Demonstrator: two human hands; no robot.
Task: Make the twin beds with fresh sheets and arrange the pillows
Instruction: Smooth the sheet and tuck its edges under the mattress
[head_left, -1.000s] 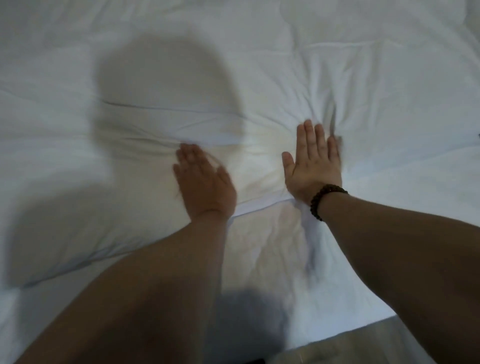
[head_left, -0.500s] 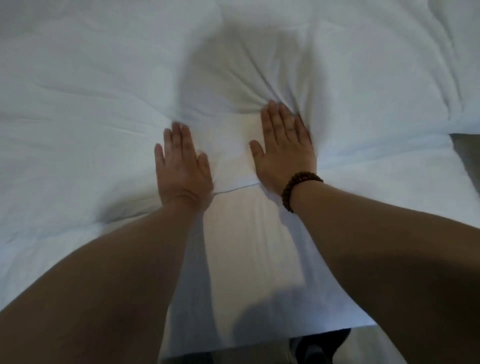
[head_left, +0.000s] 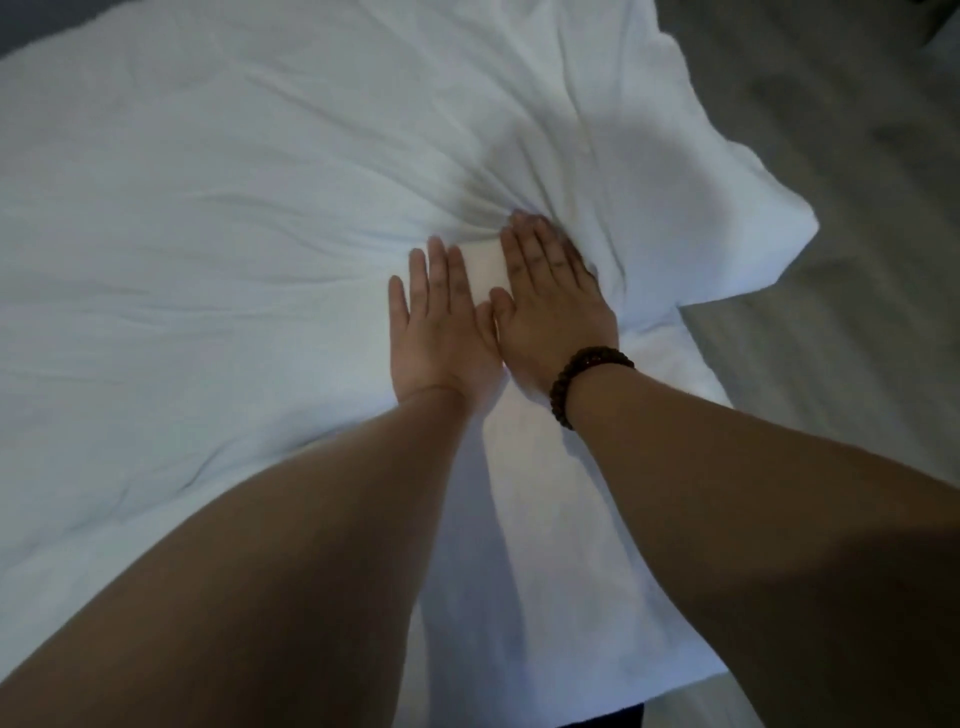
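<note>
Both palms flat, fingers straight, holding nothing: my left hand (head_left: 441, 322) & right hand (head_left: 550, 301) press side by side on the white duvet (head_left: 234, 208), center-right of frame near its edge. It's soft and puffy, w/ creases fanning from my fingertips. Smoother sheet (head_left: 561, 571) shows lower center. Spread looks mostly done, I'd say; smoothing & pillows left, none in view.

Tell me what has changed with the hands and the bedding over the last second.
The left hand and right hand have closed up, from apart to side by side. They have worked rightward along the white duvet, so that the floor beyond its edge now shows. Unchanged: both palms flat, pressing the duvet, gripping nothing.
</note>
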